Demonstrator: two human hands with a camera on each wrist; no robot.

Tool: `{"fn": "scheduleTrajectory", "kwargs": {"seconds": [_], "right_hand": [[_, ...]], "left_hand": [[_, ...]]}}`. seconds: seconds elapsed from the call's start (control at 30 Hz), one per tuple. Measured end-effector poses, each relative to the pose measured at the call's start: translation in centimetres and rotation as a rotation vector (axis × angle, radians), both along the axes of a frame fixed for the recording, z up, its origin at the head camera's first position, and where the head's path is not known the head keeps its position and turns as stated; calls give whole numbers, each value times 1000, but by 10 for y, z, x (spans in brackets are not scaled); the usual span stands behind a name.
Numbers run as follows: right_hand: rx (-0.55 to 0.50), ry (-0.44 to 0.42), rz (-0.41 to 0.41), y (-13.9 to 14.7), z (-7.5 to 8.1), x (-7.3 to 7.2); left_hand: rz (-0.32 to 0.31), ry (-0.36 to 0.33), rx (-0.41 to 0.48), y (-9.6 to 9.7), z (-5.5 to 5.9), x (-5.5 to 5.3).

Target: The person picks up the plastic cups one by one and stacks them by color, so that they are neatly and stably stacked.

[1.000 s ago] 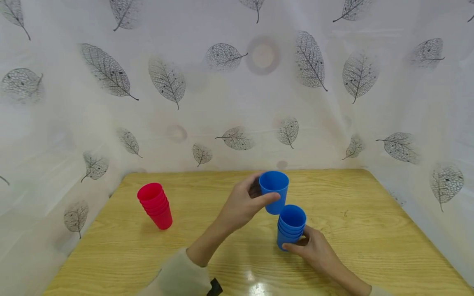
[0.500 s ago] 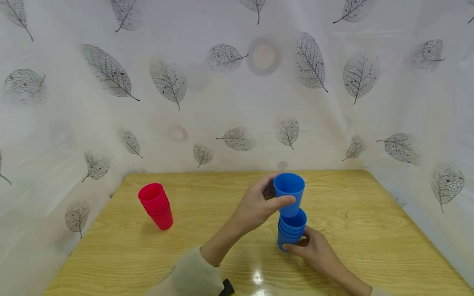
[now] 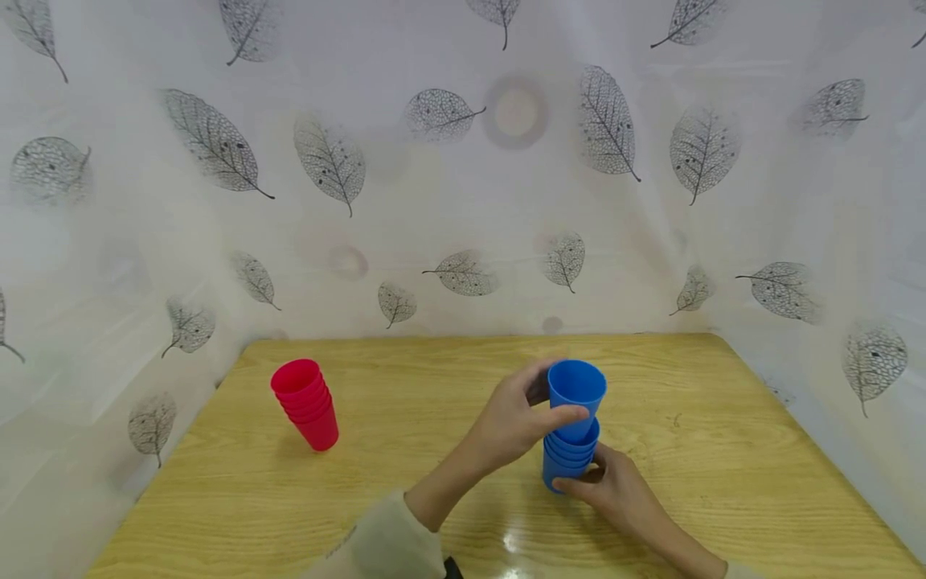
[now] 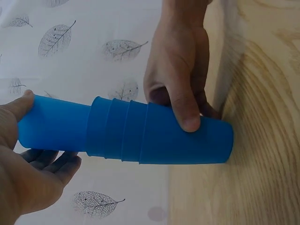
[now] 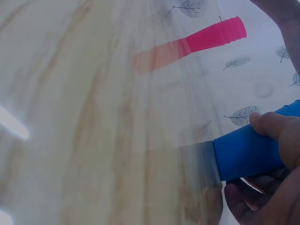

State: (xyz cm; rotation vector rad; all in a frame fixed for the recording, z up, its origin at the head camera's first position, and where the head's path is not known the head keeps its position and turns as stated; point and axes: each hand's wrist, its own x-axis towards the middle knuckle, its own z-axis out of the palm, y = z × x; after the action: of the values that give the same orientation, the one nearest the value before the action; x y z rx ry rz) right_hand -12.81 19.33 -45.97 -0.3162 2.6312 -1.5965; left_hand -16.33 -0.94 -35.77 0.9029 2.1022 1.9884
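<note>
My left hand (image 3: 515, 420) grips a single blue cup (image 3: 577, 383) by its side, thumb in front. Its lower end sits inside the top of a stack of blue cups (image 3: 566, 466), as the left wrist view also shows, with the held cup's upper part still standing out of the stack. My right hand (image 3: 615, 488) holds that stack low down, thumb on the near side and fingers behind. The stack stands upright on the table. In the right wrist view, the right fingers and thumb wrap the lowest blue cup (image 5: 248, 152).
A stack of red cups (image 3: 313, 410) stands on the left part of the wooden table (image 3: 405, 378), apart from both hands. Behind and at both sides hangs a white sheet (image 3: 448, 193) printed with grey leaves.
My left hand has moved right and then down, bringing the blue cup from above and left of the stack into its top. The right hand and the red cups stay put.
</note>
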Motion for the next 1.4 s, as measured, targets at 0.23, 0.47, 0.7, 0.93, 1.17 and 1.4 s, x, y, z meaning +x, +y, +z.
{"fn": "scheduleTrajectory", "kwargs": {"seconds": [0.23, 0.47, 0.7, 0.93, 1.17, 1.4], "right_hand": [[2, -1, -3, 0, 0, 1], [6, 1, -3, -1, 1, 1], [19, -2, -7, -1, 1, 1], [17, -7, -14, -1, 0, 1], [23, -1, -12, 0, 0, 1], [25, -1, -2, 1, 0, 0]], "left_hand": [[8, 6, -56, 0, -8, 2], [24, -30, -96, -1, -13, 5], [32, -50, -115, -1, -18, 5], [41, -62, -145, -2, -18, 7], [48, -81, -152, -1, -22, 6], [43, -65, -177, -1, -24, 6]]}}
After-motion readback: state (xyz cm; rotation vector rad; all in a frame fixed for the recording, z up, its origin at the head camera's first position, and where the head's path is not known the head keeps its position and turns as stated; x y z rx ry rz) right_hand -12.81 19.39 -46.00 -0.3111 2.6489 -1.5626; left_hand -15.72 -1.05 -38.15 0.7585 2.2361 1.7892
